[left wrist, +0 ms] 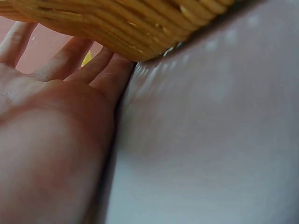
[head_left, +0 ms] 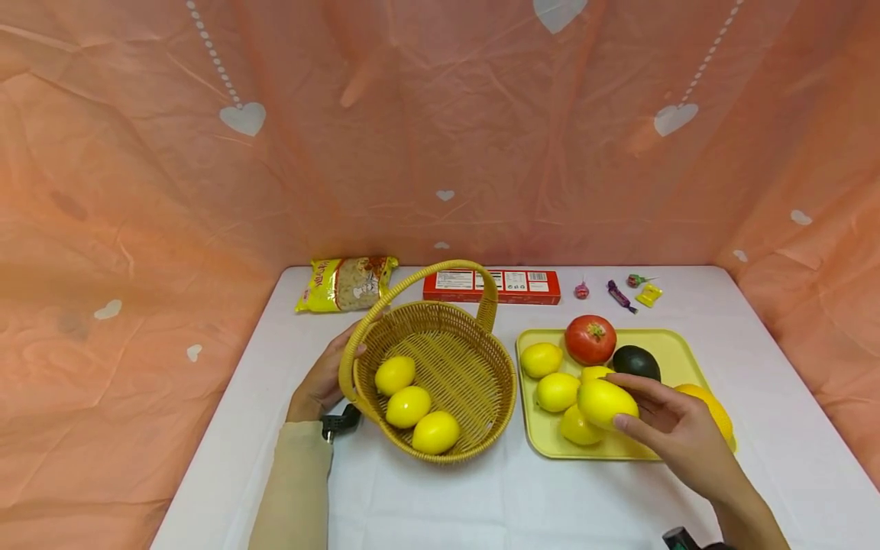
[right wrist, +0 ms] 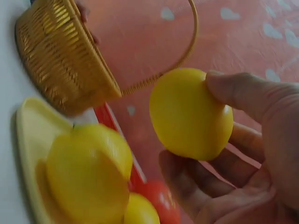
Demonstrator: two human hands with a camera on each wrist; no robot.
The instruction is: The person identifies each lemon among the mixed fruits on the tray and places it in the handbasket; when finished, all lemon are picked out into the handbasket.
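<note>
My right hand [head_left: 677, 428] pinches a lemon [head_left: 607, 402] between thumb and fingers, above the yellow tray [head_left: 670, 344]. In the right wrist view the held lemon [right wrist: 189, 114] appears clear of the fruit below. Several more lemons [head_left: 558, 392] lie on the tray's left side, with a tomato [head_left: 590, 340], a dark avocado [head_left: 635, 363] and a partly hidden orange [head_left: 711, 410]. At the left, my left hand [head_left: 328, 376] holds the side of the wicker basket [head_left: 474, 374], a fingertip showing at the rim. Three lemons [head_left: 409, 406] sit inside that basket.
Behind the basket lie a yellow snack bag [head_left: 347, 284] and a red box [head_left: 491, 287]. Wrapped candies, among them a purple one [head_left: 622, 296], are scattered at the back right. The basket's tall handle [head_left: 412, 279] arches upward. Orange cloth [head_left: 440, 153] surrounds the white table [head_left: 447, 512].
</note>
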